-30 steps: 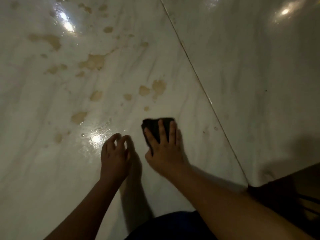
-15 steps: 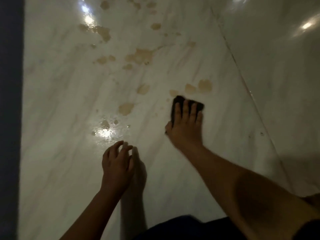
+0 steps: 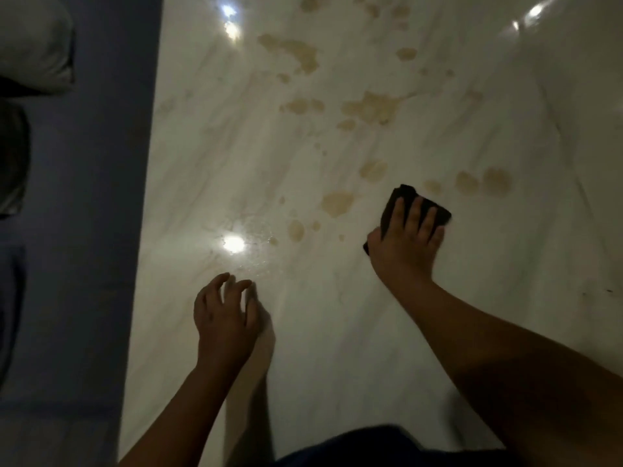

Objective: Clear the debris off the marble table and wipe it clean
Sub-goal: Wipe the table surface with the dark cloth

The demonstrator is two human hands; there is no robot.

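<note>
The white marble table (image 3: pixel 337 348) fills most of the view and shines with lamp reflections. Several brown spill stains (image 3: pixel 371 107) are scattered across its far half, the nearest one (image 3: pixel 337 203) just left of the cloth. My right hand (image 3: pixel 404 251) presses a dark folded cloth (image 3: pixel 403 194) flat on the marble, fingers stretched straight over it. The cloth lies just below a pair of stains (image 3: pixel 482 183). My left hand (image 3: pixel 224 318) rests on the marble nearer to me, fingers loosely curled, holding nothing.
The table's left edge (image 3: pixel 145 230) runs top to bottom, with a dark blue-grey floor (image 3: pixel 84 264) beyond it. A pale cushion (image 3: pixel 33 45) lies at the top left. Small dark specks (image 3: pixel 603 290) sit at the right edge. My dark clothing (image 3: pixel 371 446) is at the bottom.
My right hand has slid the cloth away from me, up to the stains. The view has swung left, bringing the table's left edge into sight. My left hand has stayed put.
</note>
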